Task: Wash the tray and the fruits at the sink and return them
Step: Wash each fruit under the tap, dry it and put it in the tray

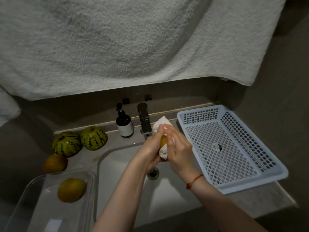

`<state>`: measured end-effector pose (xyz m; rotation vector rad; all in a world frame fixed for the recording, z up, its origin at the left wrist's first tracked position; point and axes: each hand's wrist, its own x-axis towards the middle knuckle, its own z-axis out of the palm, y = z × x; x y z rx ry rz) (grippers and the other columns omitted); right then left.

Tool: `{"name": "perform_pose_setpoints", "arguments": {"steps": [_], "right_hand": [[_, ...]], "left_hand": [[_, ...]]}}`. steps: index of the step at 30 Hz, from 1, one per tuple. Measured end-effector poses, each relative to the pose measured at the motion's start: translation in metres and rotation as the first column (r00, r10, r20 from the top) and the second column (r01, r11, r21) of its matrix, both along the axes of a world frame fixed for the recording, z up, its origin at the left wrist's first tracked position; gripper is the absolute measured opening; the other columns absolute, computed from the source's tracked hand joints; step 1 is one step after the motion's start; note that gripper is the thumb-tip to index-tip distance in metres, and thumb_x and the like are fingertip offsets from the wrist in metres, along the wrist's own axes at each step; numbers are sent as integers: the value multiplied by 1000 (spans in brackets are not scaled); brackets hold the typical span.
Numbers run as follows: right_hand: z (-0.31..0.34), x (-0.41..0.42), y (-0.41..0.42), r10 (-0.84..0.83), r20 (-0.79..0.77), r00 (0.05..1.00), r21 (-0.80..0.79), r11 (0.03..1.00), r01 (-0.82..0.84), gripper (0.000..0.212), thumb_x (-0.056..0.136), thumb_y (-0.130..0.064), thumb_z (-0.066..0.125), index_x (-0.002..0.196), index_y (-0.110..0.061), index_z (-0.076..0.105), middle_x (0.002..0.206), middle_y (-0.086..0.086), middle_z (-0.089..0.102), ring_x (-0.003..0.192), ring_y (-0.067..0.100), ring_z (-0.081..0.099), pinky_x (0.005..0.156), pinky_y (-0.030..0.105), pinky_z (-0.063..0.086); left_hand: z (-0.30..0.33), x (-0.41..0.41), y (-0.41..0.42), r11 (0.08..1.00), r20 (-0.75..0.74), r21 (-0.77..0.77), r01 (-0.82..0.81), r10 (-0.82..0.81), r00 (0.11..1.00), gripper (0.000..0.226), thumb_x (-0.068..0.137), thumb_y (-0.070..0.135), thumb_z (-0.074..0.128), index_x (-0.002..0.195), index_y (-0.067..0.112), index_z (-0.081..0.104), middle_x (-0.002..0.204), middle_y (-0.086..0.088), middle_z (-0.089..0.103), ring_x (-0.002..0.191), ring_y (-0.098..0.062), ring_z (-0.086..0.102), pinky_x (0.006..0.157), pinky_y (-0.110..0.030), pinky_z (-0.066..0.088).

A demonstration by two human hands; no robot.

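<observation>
Over the white sink, my left hand grips a yellow fruit, mostly hidden between both hands. My right hand holds a white cloth wrapped against that fruit. A clear plastic tray sits at the lower left with one yellow-orange fruit in it. Another orange fruit lies on the counter beside the tray. Two green striped melons rest behind it.
A chrome tap and a dark pump bottle stand behind the sink. A pale blue perforated basket with a small dark item in it lies on the right counter. A large white towel hangs above.
</observation>
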<state>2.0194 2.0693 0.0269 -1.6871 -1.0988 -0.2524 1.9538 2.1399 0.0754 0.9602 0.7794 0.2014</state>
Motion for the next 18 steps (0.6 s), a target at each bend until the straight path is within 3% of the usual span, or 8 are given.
{"name": "perform_pose_setpoints", "arguments": {"steps": [1, 3, 4, 6, 8, 13, 15, 18], "right_hand": [[3, -1, 3, -30, -273, 962, 82, 995, 54, 44, 99, -40, 32, 110, -13, 65, 105, 4, 67, 96, 9, 63, 77, 13, 50], [11, 7, 11, 5, -775, 632, 174, 963, 205, 34, 99, -40, 36, 92, -21, 63, 92, 5, 65, 82, 14, 63, 61, 15, 50], [15, 13, 15, 31, -873, 487, 163, 959, 231, 33, 100, -38, 36, 87, -22, 62, 90, 7, 65, 82, 17, 63, 63, 19, 51], [17, 19, 16, 148, -913, 381, 210, 969, 128, 31, 100, -36, 35, 98, -22, 63, 99, 8, 65, 91, 20, 64, 73, 28, 54], [17, 15, 12, 253, -868, 428, 277, 961, -7, 37, 100, -35, 32, 117, -19, 60, 113, 7, 64, 101, 17, 63, 83, 32, 55], [4, -4, -1, 157, -461, 873, 145, 984, -101, 27, 98, -36, 37, 121, -36, 52, 121, -25, 52, 110, -4, 55, 86, 15, 50], [3, -6, -2, 139, -315, 939, 92, 989, -115, 37, 96, -40, 36, 132, -31, 43, 130, -24, 46, 119, -5, 48, 94, 16, 46], [5, 1, 4, 131, -217, 967, 13, 991, -131, 50, 95, -41, 38, 141, -21, 35, 141, -6, 39, 129, 4, 39, 103, 10, 35]], "left_hand": [[-3, 0, 0, 998, 27, 53, -14, 13, 1000, 37, 96, 45, 41, 109, 14, 56, 92, -10, 68, 80, -21, 67, 65, -35, 58], [-8, -2, -1, 996, 97, 75, -56, 49, 994, 30, 97, 35, 44, 115, 13, 53, 106, -11, 65, 92, -25, 65, 77, -41, 56], [-10, -3, -1, 997, 139, 46, -67, 60, 988, 32, 96, 30, 47, 122, 12, 50, 115, -13, 62, 100, -26, 63, 81, -42, 55], [-12, -3, 0, 996, 210, -1, -88, 86, 974, 39, 93, 20, 52, 131, 12, 44, 124, -11, 55, 106, -24, 60, 79, -36, 55], [-9, -2, 1, 992, 264, -15, -128, 127, 956, 40, 91, 11, 52, 129, 13, 41, 112, -7, 57, 97, -19, 60, 72, -29, 55], [-1, 6, 5, 959, 112, 128, -251, 238, 965, 28, 98, 23, 46, 123, 14, 37, 111, -12, 52, 98, -26, 58, 87, -42, 52], [2, 4, 3, 982, 23, 85, -166, 165, 986, 33, 99, 38, 39, 119, 14, 48, 112, -14, 60, 99, -28, 62, 83, -45, 54], [5, 2, -5, 991, 87, 7, -131, 130, 988, 38, 96, 48, 39, 106, 19, 61, 102, -12, 70, 86, -24, 69, 67, -35, 58]]}}
